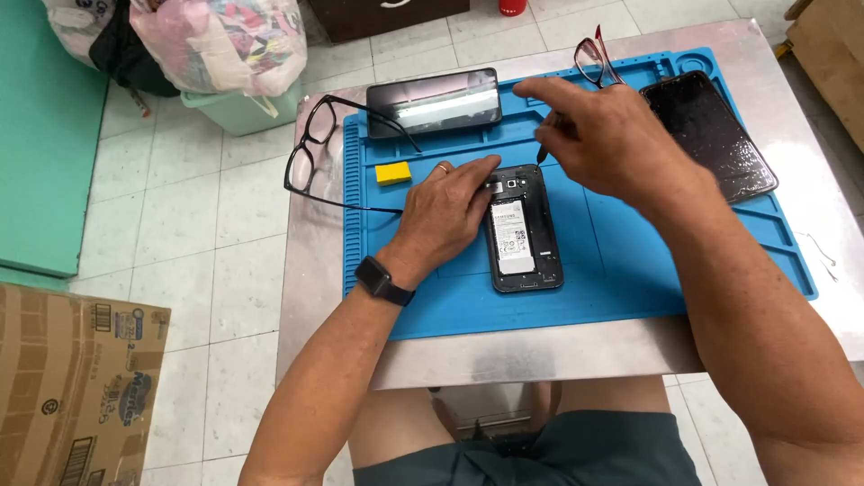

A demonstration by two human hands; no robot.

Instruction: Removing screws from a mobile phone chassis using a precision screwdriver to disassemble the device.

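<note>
An opened phone (524, 229), its back cover off and its battery showing, is laid upright near the middle of a blue work mat (630, 270) on a metal table (540, 351). Its upper left edge is pressed by the flattened fingers of the left hand (445, 211), which grasps nothing. A thin dark tool (544, 151) is pinched in the closed fingers of the right hand (612, 139), its tip held just above the phone's top. A second phone (434, 101) is set at the mat's far edge, a yellow block (393, 173) near it, black glasses (315, 148) at the left, red-framed glasses (589, 58) behind, and a dark panel (711, 135) at the right.
</note>
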